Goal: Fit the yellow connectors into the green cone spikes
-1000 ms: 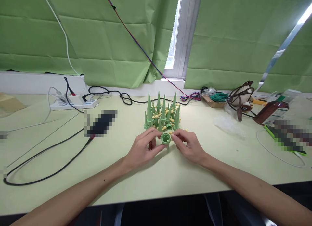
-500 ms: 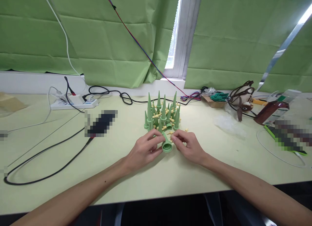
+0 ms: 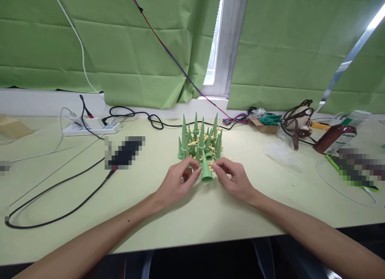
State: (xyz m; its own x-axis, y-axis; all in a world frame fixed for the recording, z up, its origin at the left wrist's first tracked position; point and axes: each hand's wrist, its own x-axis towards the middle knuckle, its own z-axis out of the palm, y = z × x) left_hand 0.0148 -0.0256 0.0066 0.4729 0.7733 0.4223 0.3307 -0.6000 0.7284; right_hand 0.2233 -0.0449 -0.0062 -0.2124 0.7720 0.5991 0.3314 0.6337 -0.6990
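A green hollow cone-shaped spike [image 3: 206, 172] is between my two hands, its point upward and its wide base towards me. My left hand [image 3: 180, 180] has thumb and index finger pinched together at the left side of this spike, apparently gripping it. My right hand [image 3: 234, 176] is closed in a pinch close to the spike's right side, with a small yellow plastic valve piece [image 3: 211, 166] at the fingertips, mostly hidden. Just behind, several more green spikes [image 3: 202, 136] stand upright in a cluster, with small yellow pieces [image 3: 192, 143] lying among them.
A power strip [image 3: 93, 127] with plugs and a dark pixelated device [image 3: 124, 152] on a black cable are at left. On the right lie a clear plastic bag [image 3: 282, 152], a small cardboard box [image 3: 264, 126], a brown bottle [image 3: 335, 138] and a green-edged device [image 3: 351, 176].
The green spike has tipped upright, so its open base no longer faces me so directly. My left fingers have shifted back along its side; my right hand has barely moved.
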